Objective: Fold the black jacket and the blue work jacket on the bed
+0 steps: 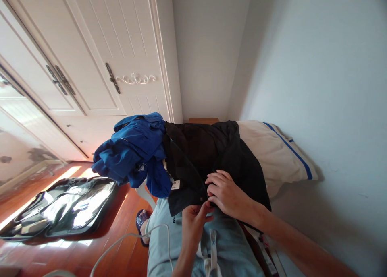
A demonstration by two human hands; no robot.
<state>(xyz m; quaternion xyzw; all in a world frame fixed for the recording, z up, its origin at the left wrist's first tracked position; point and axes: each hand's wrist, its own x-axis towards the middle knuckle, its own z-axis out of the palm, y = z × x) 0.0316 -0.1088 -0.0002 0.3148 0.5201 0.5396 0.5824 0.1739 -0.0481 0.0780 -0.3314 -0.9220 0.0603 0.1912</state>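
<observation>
A black jacket [187,160] lies spread in front of me, its near edge over my lap. My left hand [193,220] pinches this near edge between thumb and fingers. Right beside it, my right hand [226,192] has bent fingers closed on the dark fabric, its fingertips almost meeting my left thumb. A small round snap shows just above the left fingers. A white label [175,185] and a dangling zipper pull [173,219] are at the jacket's left corner. The cloth between my fingertips is partly hidden.
A crumpled blue garment [133,148] lies left of the jacket; a cream cloth with a blue stripe [269,152] lies right, against the wall. An open suitcase [69,204] with shiny contents is on the wooden floor. A white cable [121,238] crosses my leg. White wardrobe doors [90,47] stand behind.
</observation>
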